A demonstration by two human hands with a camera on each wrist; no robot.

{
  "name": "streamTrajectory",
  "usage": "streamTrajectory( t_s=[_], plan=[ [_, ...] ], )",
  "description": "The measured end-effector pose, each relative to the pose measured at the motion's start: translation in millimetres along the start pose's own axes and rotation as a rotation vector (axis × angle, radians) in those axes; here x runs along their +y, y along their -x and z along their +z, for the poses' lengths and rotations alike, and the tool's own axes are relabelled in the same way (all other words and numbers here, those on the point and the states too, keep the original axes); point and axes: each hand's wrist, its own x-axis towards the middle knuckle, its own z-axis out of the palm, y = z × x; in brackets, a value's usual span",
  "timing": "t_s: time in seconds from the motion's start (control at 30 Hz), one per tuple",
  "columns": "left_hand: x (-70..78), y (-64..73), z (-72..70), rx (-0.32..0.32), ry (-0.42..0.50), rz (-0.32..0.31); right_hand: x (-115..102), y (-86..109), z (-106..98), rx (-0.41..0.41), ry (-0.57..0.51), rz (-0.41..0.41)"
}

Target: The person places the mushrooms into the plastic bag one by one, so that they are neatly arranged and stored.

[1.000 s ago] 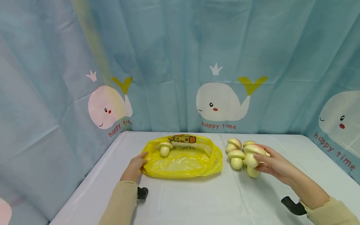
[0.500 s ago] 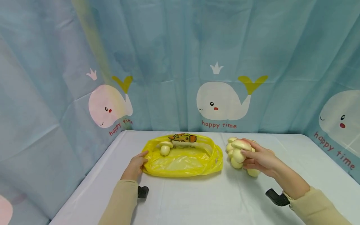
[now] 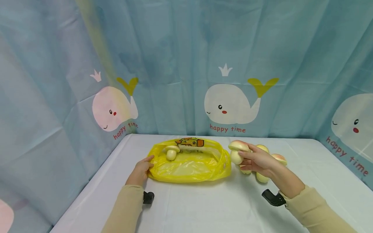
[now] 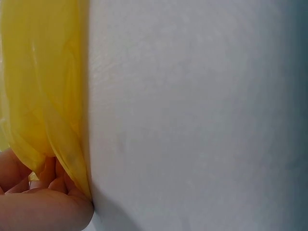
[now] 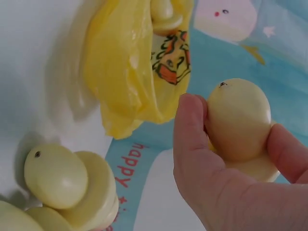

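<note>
A yellow plastic bag (image 3: 189, 177) lies on the white table with its mouth spread wide and a pencil drawing on its far side. My left hand (image 3: 141, 171) grips its left edge; the left wrist view shows the fingers (image 4: 45, 207) curled at the folded film. One pale toy mushroom (image 3: 171, 154) is inside the bag at its left. My right hand (image 3: 259, 159) holds another toy mushroom (image 3: 238, 147), pinkish cap up, beside the bag's right rim. In the right wrist view, thumb and fingers pinch this held mushroom (image 5: 238, 118) by its stem.
Several more toy mushrooms (image 3: 262, 177) stand in a cluster behind and below my right hand, partly hidden by it. A blue curtain (image 3: 180, 64) with printed whales hangs right behind the table (image 3: 186, 207). Both wrists carry black camera mounts.
My right hand has moved left with the mushroom, from over the cluster to the bag's right rim, uncovering other mushrooms. The left hand and the bag have stayed in place.
</note>
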Motion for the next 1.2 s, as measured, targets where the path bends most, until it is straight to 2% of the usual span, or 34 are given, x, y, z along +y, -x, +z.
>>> streamTrajectory(
  t_s=[0.27,0.83,0.97,1.2],
  plan=[
    [2.7,4.4,3.1,-0.003,0.003,-0.004,-6,-7.5,9,-0.031,-0.021,0.008],
    [2.4,3.3,3.3,0.008,0.008,0.001,-18,-34.3,33,-0.063,-0.067,0.113],
    [2.9,5.2,4.4,-0.002,0.015,0.002,-20,-41.5,41,-0.069,-0.052,0.131],
    [2.6,3.8,4.3,-0.012,0.018,0.006,-18,-55.6,55,-0.126,-0.016,0.162]
  ],
)
